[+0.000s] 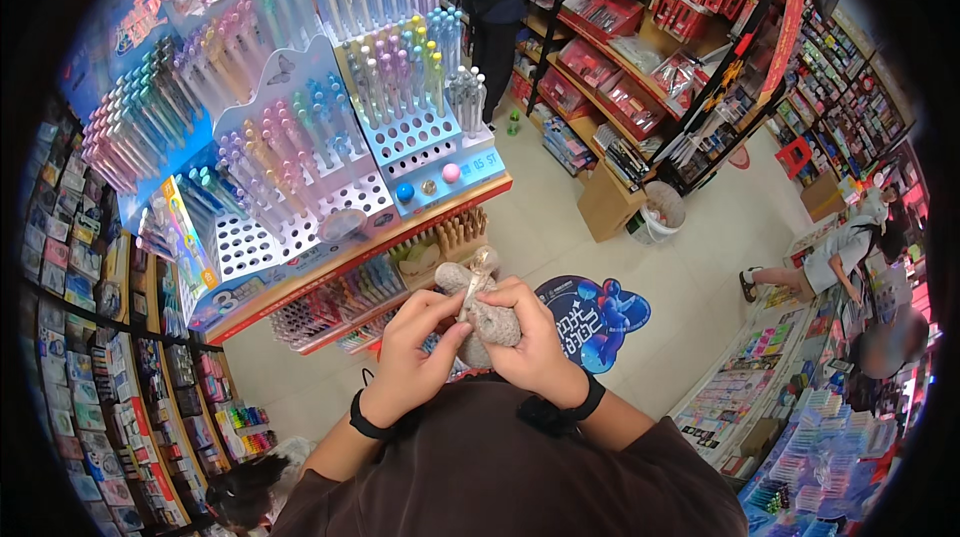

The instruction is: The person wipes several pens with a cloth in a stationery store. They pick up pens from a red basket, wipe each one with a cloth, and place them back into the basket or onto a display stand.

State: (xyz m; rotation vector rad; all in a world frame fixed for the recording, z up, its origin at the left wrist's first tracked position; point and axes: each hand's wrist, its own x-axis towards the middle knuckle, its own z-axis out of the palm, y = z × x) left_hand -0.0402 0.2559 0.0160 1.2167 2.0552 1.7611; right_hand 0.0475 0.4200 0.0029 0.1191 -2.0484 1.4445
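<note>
In front of my body, both hands hold a small fuzzy grey-beige object, apparently a plush toy (498,323). A pale, glossy strip (472,288) runs along its middle. The thumb and fingers of my left hand (415,357) pinch this strip from the left. On the other side, my right hand (531,342) grips the plush body, its fingertips close to the strip. Some of the toy is hidden behind my fingers. Each wrist wears a black band, and a fluffy black thing (546,417) hangs by the right one.
A pen display stand (416,154) rises at front left, with pens on a lower shelf (360,297). Packed shelving (592,79) and a white bucket (664,210) stand ahead. A blue floor sticker (600,323) lies right of my hands. Other people are at upper middle, right and lower left.
</note>
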